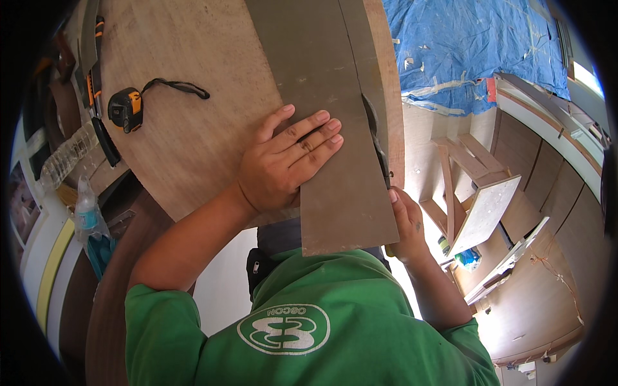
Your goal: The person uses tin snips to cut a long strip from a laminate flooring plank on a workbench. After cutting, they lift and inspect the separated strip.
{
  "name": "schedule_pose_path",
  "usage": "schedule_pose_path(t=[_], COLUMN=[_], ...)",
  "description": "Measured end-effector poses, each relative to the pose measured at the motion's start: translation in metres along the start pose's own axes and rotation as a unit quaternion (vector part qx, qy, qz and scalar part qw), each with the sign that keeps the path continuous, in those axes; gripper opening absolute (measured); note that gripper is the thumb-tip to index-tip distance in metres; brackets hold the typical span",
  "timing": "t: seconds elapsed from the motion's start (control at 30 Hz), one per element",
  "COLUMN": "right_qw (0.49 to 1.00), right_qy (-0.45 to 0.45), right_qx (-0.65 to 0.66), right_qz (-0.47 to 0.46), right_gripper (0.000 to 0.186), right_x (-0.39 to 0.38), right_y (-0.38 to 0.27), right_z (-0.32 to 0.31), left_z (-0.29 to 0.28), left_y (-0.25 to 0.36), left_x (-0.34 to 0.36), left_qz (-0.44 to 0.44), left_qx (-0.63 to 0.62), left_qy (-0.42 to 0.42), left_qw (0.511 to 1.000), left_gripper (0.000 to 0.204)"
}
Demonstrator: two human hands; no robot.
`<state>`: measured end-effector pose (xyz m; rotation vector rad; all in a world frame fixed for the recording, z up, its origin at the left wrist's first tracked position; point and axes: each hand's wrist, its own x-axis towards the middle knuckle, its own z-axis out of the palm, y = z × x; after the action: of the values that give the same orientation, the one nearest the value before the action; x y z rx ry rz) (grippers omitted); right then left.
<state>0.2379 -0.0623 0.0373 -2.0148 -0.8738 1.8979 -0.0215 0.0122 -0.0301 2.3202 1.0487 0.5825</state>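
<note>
A long grey-brown sheet (344,193), like laminate, lies over a wooden board and sticks out past its near edge toward me. My left hand (283,157) presses flat on the sheet's left part, fingers stretched out. Up the sheet's right side runs a thin dark line, which opens lower down into a gap with a dark, curled edge (374,135). Just below that gap, at the sheet's right edge, my right hand (407,225) is closed, thumb uppermost. Whatever its fingers grip is mostly hidden; a small yellowish bit shows beneath them.
On the wooden board (193,45) lies a black-and-orange tape measure (125,110) with a strap. Left of it are an orange-and-black cutter (94,90) and plastic bottles (88,209). A blue tarp (470,45) and a wooden frame (473,174) are at the right.
</note>
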Motion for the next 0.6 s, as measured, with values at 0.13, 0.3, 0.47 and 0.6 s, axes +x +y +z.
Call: schedule_pose_path(t=[0.13,0.3,0.47,0.6], right_qw=[1.000,0.997,0.997,0.997], right_qy=[-0.001,-0.020,-0.018,-0.015], right_qx=[0.030,0.067,0.075,0.070], right_qz=[0.008,0.024,0.025,0.015], right_gripper=[0.049,0.050,0.050,0.050], right_x=[-0.002,0.001,0.001,0.002], right_y=[-0.005,-0.015,-0.016,-0.012], right_z=[0.001,0.002,0.004,0.004], left_z=[0.000,-0.001,0.000,-0.002], left_y=[0.000,-0.001,-0.003,-0.001], left_x=[0.000,-0.002,-0.002,-0.002], left_qz=[-0.001,0.002,0.006,-0.001], left_qx=[0.002,-0.006,-0.010,-0.017], left_qy=[-0.002,0.002,0.004,0.003], left_qw=[1.000,1.000,1.000,1.000], left_gripper=[0.041,0.039,0.038,0.038])
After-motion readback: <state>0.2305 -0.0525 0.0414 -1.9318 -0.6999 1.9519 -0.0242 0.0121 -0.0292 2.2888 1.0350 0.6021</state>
